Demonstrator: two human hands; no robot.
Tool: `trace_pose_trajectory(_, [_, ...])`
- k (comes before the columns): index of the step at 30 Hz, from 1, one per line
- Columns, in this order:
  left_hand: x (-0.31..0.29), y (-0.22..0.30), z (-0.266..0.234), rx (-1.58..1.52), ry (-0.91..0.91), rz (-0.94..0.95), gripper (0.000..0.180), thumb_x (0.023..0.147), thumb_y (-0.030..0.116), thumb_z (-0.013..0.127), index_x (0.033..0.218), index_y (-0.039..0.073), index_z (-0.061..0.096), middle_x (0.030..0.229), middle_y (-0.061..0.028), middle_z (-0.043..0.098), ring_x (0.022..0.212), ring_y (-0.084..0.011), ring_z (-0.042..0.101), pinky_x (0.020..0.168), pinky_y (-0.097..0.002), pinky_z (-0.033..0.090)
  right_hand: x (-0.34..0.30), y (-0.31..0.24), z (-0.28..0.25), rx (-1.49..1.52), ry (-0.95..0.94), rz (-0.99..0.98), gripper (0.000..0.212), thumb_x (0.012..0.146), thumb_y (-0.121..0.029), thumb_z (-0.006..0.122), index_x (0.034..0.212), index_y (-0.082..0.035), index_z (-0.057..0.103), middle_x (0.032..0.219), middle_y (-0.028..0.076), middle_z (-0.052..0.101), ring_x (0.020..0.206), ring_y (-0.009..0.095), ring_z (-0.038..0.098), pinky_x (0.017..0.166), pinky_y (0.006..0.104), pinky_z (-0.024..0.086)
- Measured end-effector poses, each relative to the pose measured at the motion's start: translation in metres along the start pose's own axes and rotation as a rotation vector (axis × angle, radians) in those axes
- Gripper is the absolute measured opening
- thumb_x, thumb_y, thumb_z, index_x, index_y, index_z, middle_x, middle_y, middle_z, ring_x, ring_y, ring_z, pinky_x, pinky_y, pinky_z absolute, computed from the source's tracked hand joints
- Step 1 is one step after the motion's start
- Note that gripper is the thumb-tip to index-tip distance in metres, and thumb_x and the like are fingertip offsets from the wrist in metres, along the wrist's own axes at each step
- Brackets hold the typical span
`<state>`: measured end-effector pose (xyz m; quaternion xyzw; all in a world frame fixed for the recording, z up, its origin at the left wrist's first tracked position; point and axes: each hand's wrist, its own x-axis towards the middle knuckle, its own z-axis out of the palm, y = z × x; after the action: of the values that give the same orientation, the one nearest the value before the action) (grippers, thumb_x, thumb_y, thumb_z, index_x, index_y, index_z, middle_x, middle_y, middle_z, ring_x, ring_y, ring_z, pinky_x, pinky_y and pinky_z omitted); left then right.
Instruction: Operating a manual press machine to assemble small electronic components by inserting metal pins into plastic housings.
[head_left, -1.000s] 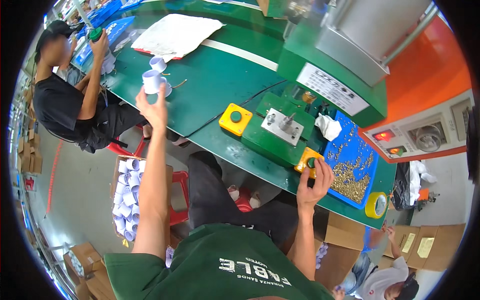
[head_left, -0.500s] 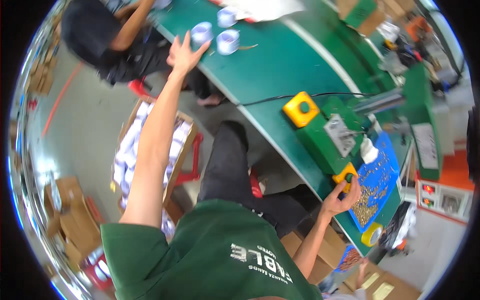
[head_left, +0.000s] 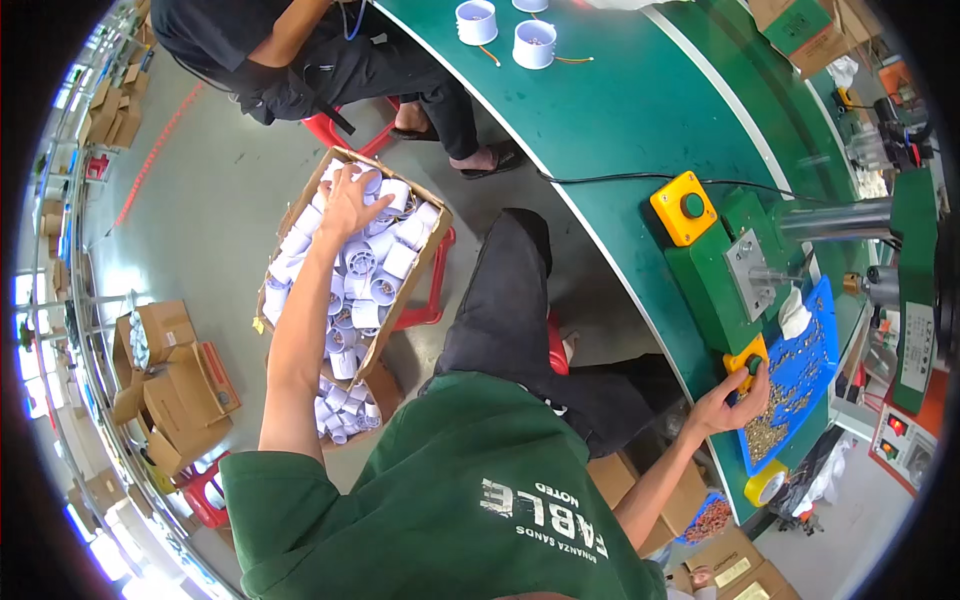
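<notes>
My left hand [head_left: 347, 208] reaches into a cardboard box [head_left: 402, 305] full of white plastic cylinders [head_left: 360, 260]. Its thumb stands apart from the fingers, which touch cylinders at the far end; no cylinder is plainly gripped. My right hand [head_left: 735, 402] curls its thumb and fingers around the lower yellow button box [head_left: 746, 362], by its dark green button. That button box sits on the near end of a green machine base [head_left: 712, 295] with a metal plate [head_left: 750, 272]. A second yellow button box [head_left: 683, 208] is on its far end.
A blue tray [head_left: 825, 345] of small brass-coloured parts lies beside the machine, with a yellow tape roll [head_left: 766, 484] nearby. White cups [head_left: 534, 45] with wires stand on the green table [head_left: 620, 110]. A seated person [head_left: 330, 70] is at far left. More cylinders [head_left: 345, 410] fill a lower box.
My left hand has come away from the white cups on the table and down into the box of cylinders. My right hand stays at the lower button box. The view has shifted.
</notes>
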<state>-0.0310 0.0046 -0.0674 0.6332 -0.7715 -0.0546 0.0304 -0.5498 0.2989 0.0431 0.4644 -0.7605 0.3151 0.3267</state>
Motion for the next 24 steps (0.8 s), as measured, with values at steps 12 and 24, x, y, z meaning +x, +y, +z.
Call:
trace_pose_trajectory(12, [-0.029, 0.076, -0.021, -0.713, 0.323, -0.156, 0.065, 0.08, 0.01, 0.077, 0.133, -0.002, 0.042, 0.125, -0.0192, 0.056, 0.117, -0.0288, 0.056, 0.1, -0.0412, 0.044, -0.001, 0.0, -0.003, 0.037, -0.03, 0.092, 0.028, 0.087, -0.005, 0.065, 0.114, 0.003, 0.064, 0.118, 0.017, 0.064, 0.111, 0.032, 0.057, 0.1, 0.0421, 0.041])
trace_pose_trajectory(24, [0.057, 0.372, -0.126, -1.824, -0.525, 0.652, 0.056, 0.101, 0.032, 0.05, 0.142, -0.004, 0.036, 0.136, -0.0144, 0.051, 0.128, -0.0257, 0.048, 0.112, -0.0412, 0.032, 0.002, -0.005, -0.003, 0.186, 0.018, 0.225, 0.033, 0.075, -0.004, 0.073, 0.107, -0.002, 0.067, 0.114, 0.013, 0.064, 0.107, 0.033, 0.058, 0.093, 0.042, 0.047])
